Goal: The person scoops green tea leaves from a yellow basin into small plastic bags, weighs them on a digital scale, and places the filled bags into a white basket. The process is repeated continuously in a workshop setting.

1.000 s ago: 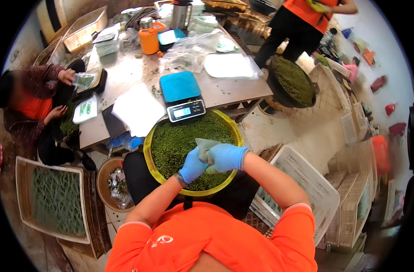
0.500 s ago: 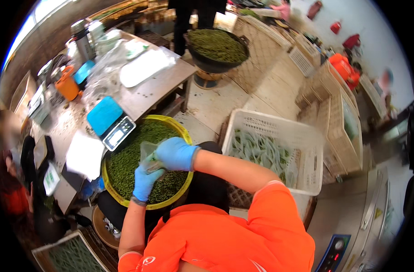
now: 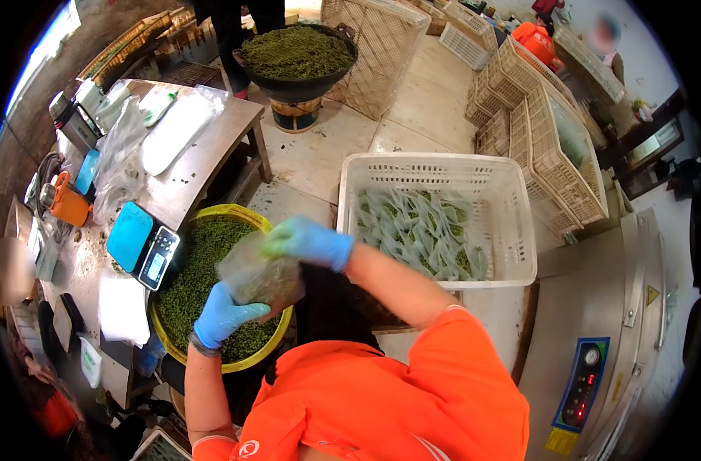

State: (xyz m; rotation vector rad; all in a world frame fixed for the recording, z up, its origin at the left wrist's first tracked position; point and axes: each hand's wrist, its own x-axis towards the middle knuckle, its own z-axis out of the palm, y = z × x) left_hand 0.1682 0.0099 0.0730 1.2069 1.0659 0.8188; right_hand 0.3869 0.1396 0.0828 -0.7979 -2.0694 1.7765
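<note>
In front of me, a clear plastic bag [image 3: 260,275] hangs over a yellow-rimmed tub [image 3: 162,332] of small green berries, like green peppercorns. My left hand [image 3: 224,315], in a blue glove, grips the bag's lower left edge. The bag looks blurred, and I cannot make out how much is in it. At its upper right edge is my right hand [image 3: 310,241], also gloved, its fingers closed on the plastic and tinged green, somewhat smeared by motion. Close to the tub's left, a digital scale [image 3: 158,258] with a blue pan stands at the table edge.
A white plastic crate [image 3: 438,286] with several filled clear bags stands on the right. On the metal table [image 3: 201,163] lie white sheets [image 3: 123,309], a flask [image 3: 74,123] and an orange jug [image 3: 69,201]. A dark pan [image 3: 298,86] of green berries, stacked crates [image 3: 554,165] and a metal machine [image 3: 588,296] surround me.
My view has shifted, bringing the white crate more fully into sight. The bag now shows spread wider between my hands, and my right hand has moved up and away from the left.
</note>
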